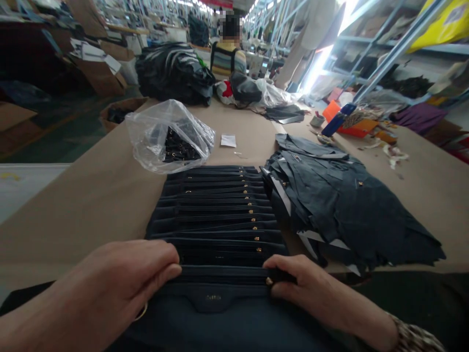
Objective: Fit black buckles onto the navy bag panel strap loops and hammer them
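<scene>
A dark navy zippered bag panel (227, 320) hangs at the near table edge, with a small label patch of gold lettering below its zipper. My left hand (135, 274) pinches the left end of its zipper edge between thumb and fingers. At the right end, my right hand (302, 278) grips the same edge, close to a gold zipper pull (269, 281). A gold ring shows under my left wrist. Just beyond lies an overlapping row of similar zippered panels (216, 210), their gold pulls lined up on the right side.
Loose dark fabric pieces (340, 195) are piled right of the row. A clear plastic bag (172, 137) of black parts with rings stands behind it, beside a white paper square (228, 141). Farther back are a dark fabric heap (172, 73) and a seated person (229, 56).
</scene>
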`<state>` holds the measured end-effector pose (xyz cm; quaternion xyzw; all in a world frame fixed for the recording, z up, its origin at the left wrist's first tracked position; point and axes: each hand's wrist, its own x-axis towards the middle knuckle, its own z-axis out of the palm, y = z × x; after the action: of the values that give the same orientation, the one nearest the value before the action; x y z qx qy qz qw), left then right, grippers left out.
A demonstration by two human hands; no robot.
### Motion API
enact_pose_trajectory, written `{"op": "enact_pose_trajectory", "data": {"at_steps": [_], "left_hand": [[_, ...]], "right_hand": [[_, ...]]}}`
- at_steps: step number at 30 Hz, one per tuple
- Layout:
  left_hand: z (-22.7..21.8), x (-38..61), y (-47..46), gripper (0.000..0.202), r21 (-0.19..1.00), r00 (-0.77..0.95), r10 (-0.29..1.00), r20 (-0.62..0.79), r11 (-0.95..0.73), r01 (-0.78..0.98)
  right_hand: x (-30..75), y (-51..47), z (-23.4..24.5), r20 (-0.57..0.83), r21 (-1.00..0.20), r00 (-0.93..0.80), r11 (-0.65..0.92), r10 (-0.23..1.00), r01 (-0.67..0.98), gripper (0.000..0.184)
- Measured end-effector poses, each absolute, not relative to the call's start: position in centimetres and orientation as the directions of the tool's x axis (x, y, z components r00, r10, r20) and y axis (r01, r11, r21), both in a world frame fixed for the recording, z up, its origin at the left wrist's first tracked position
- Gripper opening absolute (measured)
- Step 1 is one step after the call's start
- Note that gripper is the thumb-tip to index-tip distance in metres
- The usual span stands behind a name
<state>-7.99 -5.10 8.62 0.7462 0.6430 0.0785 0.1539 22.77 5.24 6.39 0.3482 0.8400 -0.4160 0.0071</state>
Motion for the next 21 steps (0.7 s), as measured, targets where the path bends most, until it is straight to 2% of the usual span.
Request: {"op": "enact_pose_trajectory", "data": {"at_steps": [1,2,5,9,13,15,17,19,21], "left_hand": [[8.0,-8.0,-4.6,0.039,0.335,0.169,0.976,-0.139,-0.114,0.935],[7.3,-7.8,-4.2,0.037,0.327,0.171,0.965,-0.197,-0.099,0.940],[5.4,-7.2,-2.9,0.032,0.236,0.141,0.951,-0.276,-0.075,0.969],[3.9,-6.7,-1.8,0.029,0.089,0.147,0.952,-0.269,-0.127,0.988],[3.3,-6.1,-1.3,0.024,-0.048,0.184,0.956,-0.230,-0.200,0.979],[3.0,-5.4,-1.0,0.020,-0.088,0.226,0.960,-0.162,-0.242,0.966],[2.3,-4.6,-0.7,0.021,-0.068,0.322,0.945,-0.056,-0.325,0.943],[1.3,-3.9,-0.2,0.036,-0.009,0.437,0.899,0.018,-0.437,0.899],[0.2,-3.6,0.5,0.051,0.041,0.503,0.864,0.014,-0.503,0.863]], "right_hand": [[23.0,5.4,4.9,-0.336,-0.700,-0.738,0.369,0.585,0.611,0.013],[23.1,5.5,3.6,-0.349,-0.699,-0.722,0.348,0.597,0.625,0.017],[22.9,5.8,0.9,-0.297,-0.596,-0.672,0.418,0.678,0.686,0.026],[22.4,6.4,-0.4,-0.250,-0.398,-0.622,0.507,0.742,0.765,0.027],[22.1,7.0,-0.7,-0.269,-0.332,-0.605,0.517,0.749,0.789,0.028],[22.0,7.1,-0.7,-0.262,-0.316,-0.607,0.528,0.750,0.789,0.027],[21.9,7.1,-0.7,-0.265,-0.328,-0.610,0.525,0.747,0.785,0.028],[21.9,7.1,-0.9,-0.281,-0.354,-0.610,0.510,0.741,0.784,0.028],[22.0,7.4,-1.0,-0.298,-0.374,-0.608,0.496,0.736,0.784,0.027]]}}
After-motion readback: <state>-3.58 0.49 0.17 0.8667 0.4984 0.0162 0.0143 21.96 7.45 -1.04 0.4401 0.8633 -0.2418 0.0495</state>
